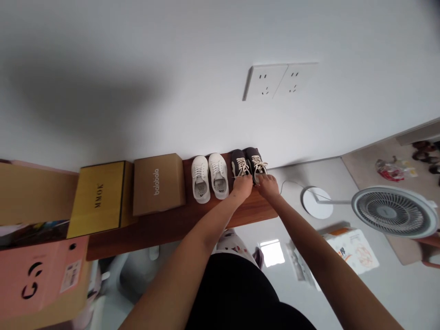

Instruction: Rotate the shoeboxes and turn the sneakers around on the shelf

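A black-clad torso lies nearest, both bare arms reaching forward. The left hand and right hand are each clenched on one of two dark lace-up sneakers. These stand side by side on a wooden shelf, just beside two white sneakers.

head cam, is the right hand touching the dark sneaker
Touching. The head view shows the fingers of the right hand pressed against the lower end of the dark sneaker, at its laces.
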`<state>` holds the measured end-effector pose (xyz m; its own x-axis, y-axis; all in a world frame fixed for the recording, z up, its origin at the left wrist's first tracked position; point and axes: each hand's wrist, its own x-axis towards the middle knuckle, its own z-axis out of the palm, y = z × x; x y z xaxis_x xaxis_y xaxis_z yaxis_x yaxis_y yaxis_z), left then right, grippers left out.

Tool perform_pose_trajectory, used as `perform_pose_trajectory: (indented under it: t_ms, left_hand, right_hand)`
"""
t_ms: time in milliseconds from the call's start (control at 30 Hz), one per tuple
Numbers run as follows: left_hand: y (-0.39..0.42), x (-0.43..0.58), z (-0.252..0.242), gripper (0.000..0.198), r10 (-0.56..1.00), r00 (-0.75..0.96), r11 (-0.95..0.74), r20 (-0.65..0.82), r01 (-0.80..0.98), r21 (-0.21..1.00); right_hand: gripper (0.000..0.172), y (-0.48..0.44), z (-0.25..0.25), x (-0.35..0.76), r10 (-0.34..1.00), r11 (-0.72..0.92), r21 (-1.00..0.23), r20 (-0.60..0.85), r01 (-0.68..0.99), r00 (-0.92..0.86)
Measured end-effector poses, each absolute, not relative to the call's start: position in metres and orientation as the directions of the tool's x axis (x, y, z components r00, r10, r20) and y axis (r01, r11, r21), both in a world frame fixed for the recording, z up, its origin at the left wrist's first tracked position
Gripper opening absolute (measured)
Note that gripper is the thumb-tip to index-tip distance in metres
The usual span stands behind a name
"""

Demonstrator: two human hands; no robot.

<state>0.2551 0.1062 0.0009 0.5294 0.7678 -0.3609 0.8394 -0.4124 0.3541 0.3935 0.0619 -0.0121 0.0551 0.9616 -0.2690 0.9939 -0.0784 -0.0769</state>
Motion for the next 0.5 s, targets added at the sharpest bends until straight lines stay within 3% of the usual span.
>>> perform_pose_trajectory:
  t_ms: [100,233,300,367,433,500]
  left_hand:
    - [0.102,0.225,0.017,0.031,0.808,0.518,-0.368,-0.281,0.816,0.446]
    - [0.065,0.143,0.03,0.029,0.863,0.439,-0.203,-0.249,0.753,0.626]
    - [0.033,0.087,0.025,0.026,0.867,0.382,-0.067,-0.32,0.725,0.685]
    - [-0.004,0.027,0.014,0.025,0.855,0.259,0.151,-0.449,0.704,0.694]
    - [-0.037,-0.036,0.0,0.03,0.817,0.04,0.432,-0.576,0.62,0.655]
    - [-0.057,-0.098,-0.012,0.031,0.733,-0.252,0.68,-0.632,0.3,0.669]
  right_hand:
    - [0.031,0.053,0.001,0.377,0.981,-0.123,-0.2,-0.171,0.972,0.089]
    - [0.03,0.023,0.004,0.322,0.983,-0.169,-0.534,-0.146,0.828,0.107]
    - [0.029,-0.001,-0.004,0.283,0.964,-0.245,-0.706,-0.249,0.665,0.091]
    - [0.024,-0.026,-0.016,0.242,0.91,-0.344,-0.79,-0.414,0.508,-0.027]
    - [0.021,-0.045,-0.03,0.202,0.791,-0.491,-0.771,-0.59,0.406,-0.162]
    - [0.026,-0.051,-0.041,0.163,0.683,-0.624,-0.716,-0.694,0.312,-0.227]
